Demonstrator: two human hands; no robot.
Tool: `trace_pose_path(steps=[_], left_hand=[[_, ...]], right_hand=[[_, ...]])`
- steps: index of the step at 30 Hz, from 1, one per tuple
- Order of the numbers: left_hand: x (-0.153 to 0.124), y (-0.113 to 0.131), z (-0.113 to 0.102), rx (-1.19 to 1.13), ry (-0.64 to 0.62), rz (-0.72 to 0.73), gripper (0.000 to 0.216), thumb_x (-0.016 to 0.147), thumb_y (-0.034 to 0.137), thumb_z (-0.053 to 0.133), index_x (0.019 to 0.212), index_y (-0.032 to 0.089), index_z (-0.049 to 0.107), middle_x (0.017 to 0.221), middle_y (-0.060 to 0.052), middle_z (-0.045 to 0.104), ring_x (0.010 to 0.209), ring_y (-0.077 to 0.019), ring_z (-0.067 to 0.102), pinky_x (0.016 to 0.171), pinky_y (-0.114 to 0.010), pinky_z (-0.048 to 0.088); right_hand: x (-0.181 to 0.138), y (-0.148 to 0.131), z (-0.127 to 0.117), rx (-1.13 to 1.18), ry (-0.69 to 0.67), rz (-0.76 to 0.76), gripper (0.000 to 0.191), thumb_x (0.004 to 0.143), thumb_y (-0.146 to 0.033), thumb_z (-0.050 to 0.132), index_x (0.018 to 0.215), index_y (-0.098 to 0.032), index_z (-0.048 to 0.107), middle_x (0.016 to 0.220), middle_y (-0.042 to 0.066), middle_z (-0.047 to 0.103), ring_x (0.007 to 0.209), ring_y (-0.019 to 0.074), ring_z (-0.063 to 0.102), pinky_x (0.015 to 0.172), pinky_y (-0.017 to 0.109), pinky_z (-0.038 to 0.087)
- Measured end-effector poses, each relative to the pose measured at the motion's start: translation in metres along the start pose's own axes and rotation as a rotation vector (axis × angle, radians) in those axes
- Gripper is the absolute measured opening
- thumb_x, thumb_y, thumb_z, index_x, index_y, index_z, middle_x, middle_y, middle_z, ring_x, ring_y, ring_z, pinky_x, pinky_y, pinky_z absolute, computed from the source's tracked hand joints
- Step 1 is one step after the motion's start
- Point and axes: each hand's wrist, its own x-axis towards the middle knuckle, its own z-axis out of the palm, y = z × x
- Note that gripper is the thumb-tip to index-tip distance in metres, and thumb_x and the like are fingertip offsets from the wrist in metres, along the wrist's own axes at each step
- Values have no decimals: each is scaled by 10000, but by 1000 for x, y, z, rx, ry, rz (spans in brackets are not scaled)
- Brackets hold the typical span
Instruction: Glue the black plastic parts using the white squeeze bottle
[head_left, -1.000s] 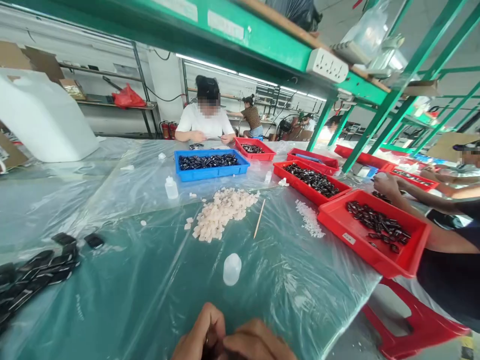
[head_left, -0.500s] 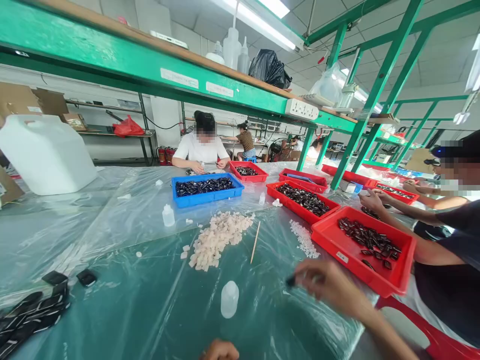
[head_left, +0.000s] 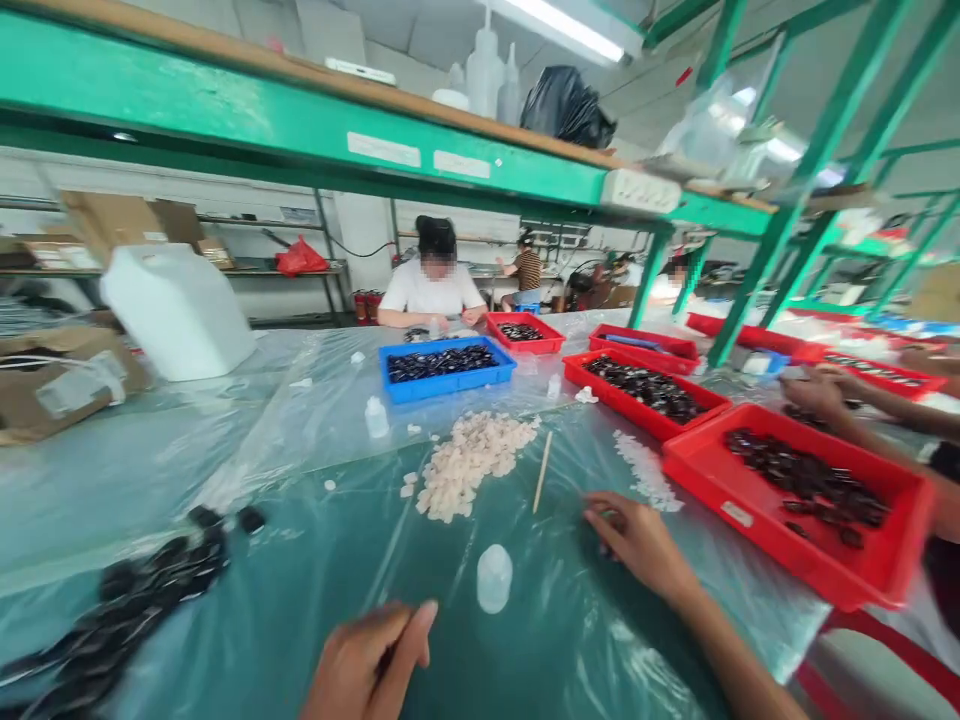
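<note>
My left hand (head_left: 367, 660) is closed at the bottom centre, thumb pressed against the curled fingers. A dark spot shows between them, too hidden to name. To the right, my right hand (head_left: 637, 545) hovers low over the green mat with its fingers curled in. Whatever they hold, if anything, is hidden. Between the hands stands a small translucent white bottle (head_left: 495, 580). Beyond it lies a heap of small whitish pieces (head_left: 472, 460), with a thin wooden stick (head_left: 543, 472) beside it. Tiny clear-white bits (head_left: 646, 470) are spread past my right hand.
Black pieces (head_left: 157, 590) are piled at left. A red tray (head_left: 795, 550), another red tray (head_left: 637, 405) and a blue tray (head_left: 450, 385) hold black pieces. A white jug (head_left: 180, 310) stands back left. Co-workers sit opposite and at right. A green shelf (head_left: 300, 140) crosses above.
My left hand has risen further into view, closed. My right hand has moved inward from the red tray; the black piece seen at its fingertips no longer shows. The view has turned slightly left.
</note>
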Motion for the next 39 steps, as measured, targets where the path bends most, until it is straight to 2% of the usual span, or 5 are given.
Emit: trace_pose_path(steps=[5, 11, 16, 25, 39], left_hand=[[25, -47, -56, 328, 31, -188, 296, 1062, 262, 487, 825, 175, 641, 644, 53, 626, 597, -147, 652, 669, -321, 551], [26, -104, -104, 774, 213, -409, 249, 979, 189, 650, 1228, 176, 642, 1250, -93, 681, 1122, -271, 678, 931, -485, 588], [33, -113, -88, 885, 148, -329, 347, 968, 212, 671, 1310, 186, 613, 1404, -115, 618, 1291, -321, 591, 1072, -590, 485], [35, -77, -67, 906, 69, -327, 136, 989, 277, 644, 1009, 148, 683, 1020, -49, 729, 863, -202, 723, 773, -394, 619], [39, -106, -71, 748, -8, -372, 394, 994, 147, 384, 1334, 73, 568, 1155, -187, 709, 1084, -378, 687, 863, -531, 569]], right_hand=[[-2, 23, -1, -132, 14, -60, 494, 815, -616, 596, 1065, -217, 745, 854, 85, 770, 707, 322, 735, 668, 462, 600], [4, 36, -7, -184, -13, -95, 392, 753, -623, 644, 1010, -356, 772, 872, 31, 783, 722, 299, 763, 569, 403, 642], [2, 29, -7, -207, 22, -121, 349, 759, -570, 637, 980, -335, 772, 834, 49, 778, 684, 283, 756, 548, 381, 630], [-8, 22, 1, -215, 22, -126, 394, 903, -549, 524, 1092, -244, 686, 780, 9, 732, 676, 232, 703, 647, 368, 584], [-2, 22, 4, -204, 56, -191, 436, 1062, -557, 498, 1218, -161, 595, 823, 4, 653, 637, 156, 622, 643, 315, 541]])
